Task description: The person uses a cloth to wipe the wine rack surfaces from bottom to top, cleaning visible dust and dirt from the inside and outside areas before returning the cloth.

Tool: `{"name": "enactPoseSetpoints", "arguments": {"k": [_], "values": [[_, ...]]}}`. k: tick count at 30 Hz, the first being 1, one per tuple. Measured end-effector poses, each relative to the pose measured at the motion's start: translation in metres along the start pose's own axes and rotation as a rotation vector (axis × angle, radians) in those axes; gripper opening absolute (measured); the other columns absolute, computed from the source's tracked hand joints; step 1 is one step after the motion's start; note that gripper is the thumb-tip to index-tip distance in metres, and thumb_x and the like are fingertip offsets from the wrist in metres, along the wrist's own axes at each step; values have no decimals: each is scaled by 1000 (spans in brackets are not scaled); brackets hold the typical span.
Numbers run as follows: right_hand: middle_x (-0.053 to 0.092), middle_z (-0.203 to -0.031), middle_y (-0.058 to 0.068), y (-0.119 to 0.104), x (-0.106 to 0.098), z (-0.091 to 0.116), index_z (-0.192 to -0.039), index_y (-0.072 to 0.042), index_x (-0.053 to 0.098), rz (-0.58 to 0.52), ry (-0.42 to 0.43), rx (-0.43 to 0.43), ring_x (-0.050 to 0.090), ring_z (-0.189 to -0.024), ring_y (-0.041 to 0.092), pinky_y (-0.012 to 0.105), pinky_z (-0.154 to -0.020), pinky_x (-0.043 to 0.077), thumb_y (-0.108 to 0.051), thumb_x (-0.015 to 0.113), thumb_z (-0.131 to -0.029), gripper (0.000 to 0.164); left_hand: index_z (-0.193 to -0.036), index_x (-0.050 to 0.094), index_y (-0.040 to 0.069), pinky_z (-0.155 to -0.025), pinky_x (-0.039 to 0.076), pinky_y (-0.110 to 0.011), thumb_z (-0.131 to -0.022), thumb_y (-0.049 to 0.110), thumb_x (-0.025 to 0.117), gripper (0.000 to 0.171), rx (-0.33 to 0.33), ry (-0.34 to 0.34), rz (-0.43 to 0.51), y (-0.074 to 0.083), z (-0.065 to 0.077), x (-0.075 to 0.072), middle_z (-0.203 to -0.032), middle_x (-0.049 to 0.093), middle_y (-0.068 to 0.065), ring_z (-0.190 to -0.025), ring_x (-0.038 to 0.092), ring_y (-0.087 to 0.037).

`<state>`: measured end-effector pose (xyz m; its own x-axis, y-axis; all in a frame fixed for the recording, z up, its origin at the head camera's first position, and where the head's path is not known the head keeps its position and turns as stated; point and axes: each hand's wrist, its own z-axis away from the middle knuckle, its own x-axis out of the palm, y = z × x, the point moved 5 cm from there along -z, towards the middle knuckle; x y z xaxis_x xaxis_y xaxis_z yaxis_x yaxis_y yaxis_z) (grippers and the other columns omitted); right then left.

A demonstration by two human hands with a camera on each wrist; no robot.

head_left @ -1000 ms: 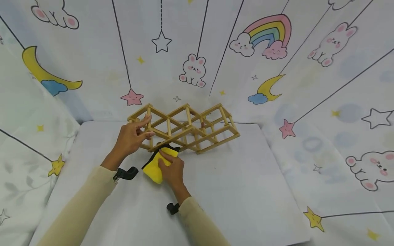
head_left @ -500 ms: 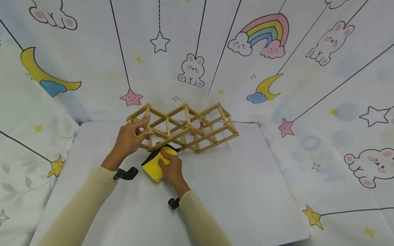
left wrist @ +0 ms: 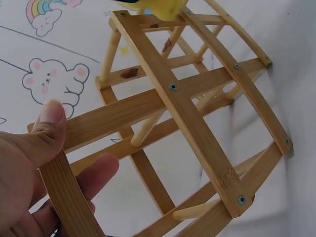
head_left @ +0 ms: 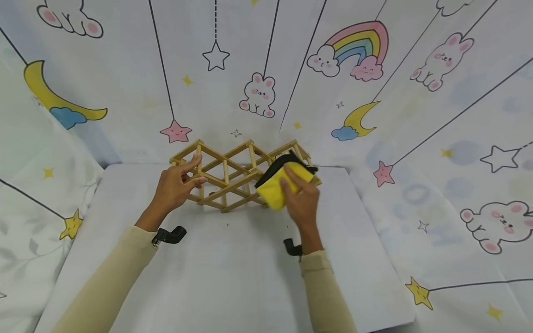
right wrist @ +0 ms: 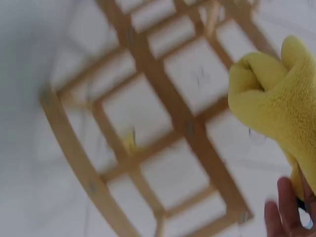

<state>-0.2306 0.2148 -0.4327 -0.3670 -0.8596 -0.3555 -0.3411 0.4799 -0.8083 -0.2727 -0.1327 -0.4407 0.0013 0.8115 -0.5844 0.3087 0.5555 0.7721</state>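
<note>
A wooden lattice rack [head_left: 225,185] of crossed slats and round dowels stands towards the back of the white table. At its left end my left hand [head_left: 176,185] grips the frame; the left wrist view shows the thumb [left wrist: 52,116] and fingers around a slat [left wrist: 74,197]. My right hand [head_left: 301,201] pinches a yellow cloth [head_left: 272,192] with a black side, in front of the rack's right end, which it partly hides. In the right wrist view the bunched cloth [right wrist: 281,98] is beside the blurred slats; whether it touches them I cannot tell.
The white tabletop [head_left: 233,277] runs forward from the rack. Behind it hangs a white backdrop [head_left: 133,83] printed with rabbits, stars and moons. Small dark specks lie on the table before the rack. Each wrist carries a black camera mount [head_left: 170,234].
My right hand has carried the yellow cloth from the rack's lower left front over to its right end, and higher. My left hand keeps its grip at the left end.
</note>
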Motion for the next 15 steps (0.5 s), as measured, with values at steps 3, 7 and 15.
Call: {"name": "enactPoseSetpoints", "arguments": {"k": [3, 7, 15], "values": [[68, -140, 4, 18, -34, -32, -135, -48, 69, 53, 66, 128, 69, -110, 21, 37, -95, 62, -32, 76, -101, 38, -160, 47, 21, -57, 41, -29, -98, 23, 78, 70, -2, -4, 3, 0, 0, 0, -109, 82, -15, -71, 68, -17], [68, -139, 7, 32, -49, -54, -136, -48, 69, 25, -6, 214, 70, -103, 25, 28, -82, 63, -34, 76, -100, 39, -160, 47, 22, -57, 40, -29, -98, 23, 77, 69, -9, -9, 0, 0, 0, -1, -95, 82, -15, -71, 69, -18], [71, -133, 11, 10, -65, -36, -134, -42, 72, 82, -113, 246, 69, -91, 23, 24, -73, 61, -32, 79, -98, 39, -160, 48, 23, -57, 41, -28, -98, 19, 78, 69, -3, -80, -12, 2, 14, -15, -117, 80, -16, -71, 67, -12]]}}
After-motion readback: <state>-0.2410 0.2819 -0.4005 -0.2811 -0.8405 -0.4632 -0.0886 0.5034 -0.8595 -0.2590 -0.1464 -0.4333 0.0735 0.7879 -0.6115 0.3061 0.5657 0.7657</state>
